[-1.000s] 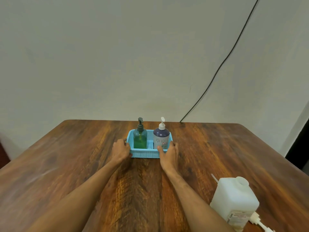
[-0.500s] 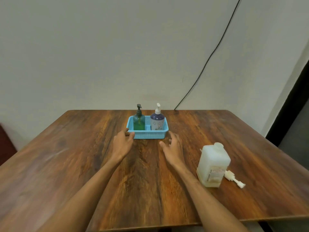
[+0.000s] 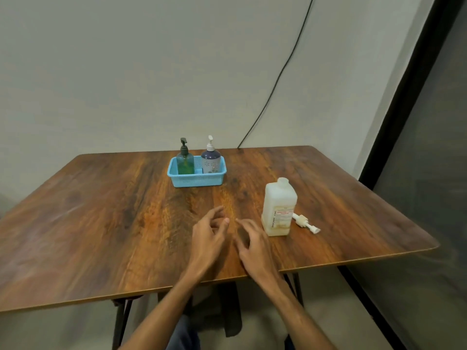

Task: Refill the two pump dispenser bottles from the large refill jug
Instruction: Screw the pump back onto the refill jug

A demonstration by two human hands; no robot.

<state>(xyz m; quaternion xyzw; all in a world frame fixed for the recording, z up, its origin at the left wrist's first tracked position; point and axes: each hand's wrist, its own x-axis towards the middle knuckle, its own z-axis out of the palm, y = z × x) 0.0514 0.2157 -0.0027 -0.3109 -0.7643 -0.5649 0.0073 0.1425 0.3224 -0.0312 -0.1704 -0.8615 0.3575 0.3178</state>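
Hovering above table (image 3: 101, 223), left hand (image 3: 206, 239) beside right hand (image 3: 254, 247); fingers (image 3: 219, 210) relaxed.

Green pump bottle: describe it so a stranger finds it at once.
On the wooden table, near its far edge, sits a light blue basket. The green pump bottle stands in its left half, see-through with a dark pump; the purple bottle beside it has a white pump.

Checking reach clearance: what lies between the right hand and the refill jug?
Nothing. The head view shows only bare tabletop between the right hand and the refill jug; the loose pump lies right of the jug.
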